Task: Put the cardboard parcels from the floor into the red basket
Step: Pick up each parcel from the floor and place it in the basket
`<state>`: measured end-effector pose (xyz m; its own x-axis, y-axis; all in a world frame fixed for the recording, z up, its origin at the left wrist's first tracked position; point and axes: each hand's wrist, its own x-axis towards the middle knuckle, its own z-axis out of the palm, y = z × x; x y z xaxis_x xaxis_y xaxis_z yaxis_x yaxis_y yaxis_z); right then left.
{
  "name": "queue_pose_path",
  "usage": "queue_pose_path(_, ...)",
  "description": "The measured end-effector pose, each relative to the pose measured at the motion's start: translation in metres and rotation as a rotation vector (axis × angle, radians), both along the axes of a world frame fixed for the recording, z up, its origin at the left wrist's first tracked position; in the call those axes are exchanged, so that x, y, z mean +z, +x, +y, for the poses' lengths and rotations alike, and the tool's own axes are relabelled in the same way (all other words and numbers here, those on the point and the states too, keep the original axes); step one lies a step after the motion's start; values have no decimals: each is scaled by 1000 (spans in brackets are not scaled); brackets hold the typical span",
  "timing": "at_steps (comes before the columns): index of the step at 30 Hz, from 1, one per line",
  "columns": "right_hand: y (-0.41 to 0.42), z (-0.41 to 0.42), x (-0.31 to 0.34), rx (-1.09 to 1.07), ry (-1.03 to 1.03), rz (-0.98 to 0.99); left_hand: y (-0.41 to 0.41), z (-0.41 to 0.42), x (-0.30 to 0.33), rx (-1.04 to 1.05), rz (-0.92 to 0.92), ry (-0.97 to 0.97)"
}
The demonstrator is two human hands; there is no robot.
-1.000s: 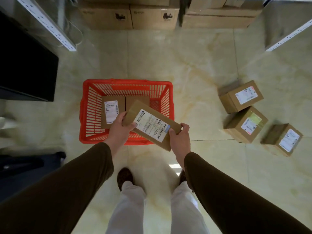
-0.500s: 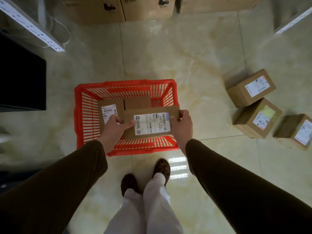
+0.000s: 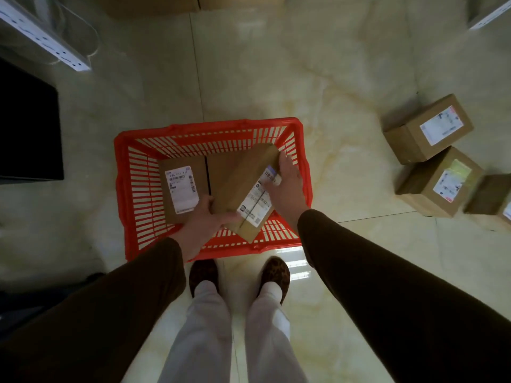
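Holding one tilted parcel with left hand and right hand, low inside the red basket. Putting-in step now. Next: lay flat beside the labelled parcel, let go. Farther off: three boxes waiting on the floor.

Red basket, leopard-print shoes

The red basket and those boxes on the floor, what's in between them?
Nothing: in the head view, only bare shiny floor lies between the red basket and the nearest box.
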<state>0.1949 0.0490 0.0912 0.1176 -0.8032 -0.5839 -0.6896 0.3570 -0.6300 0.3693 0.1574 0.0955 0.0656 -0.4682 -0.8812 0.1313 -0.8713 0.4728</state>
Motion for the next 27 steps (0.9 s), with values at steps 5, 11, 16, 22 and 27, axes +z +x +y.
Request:
queue_pose_path(5, 3, 30, -18, -187, 118, -70, -45, 0, -13, -54, -241, 11)
queue_pose_path(11, 0, 35, -35, -235, 142, -135, -60, 2, -34, -15, -299, -13)
queue_pose_path(16, 0, 38, -41, -188, 127, -135, -69, 2, -37, -8, -314, -149)
queue_pose_path(22, -4, 34, -37, -236, 77, -207, -89, -1, -24, -11, -428, -279)
queue_pose_path(27, -11, 16, -45, -300, 102, -177, -92, -22, -38, -46, -209, -281)
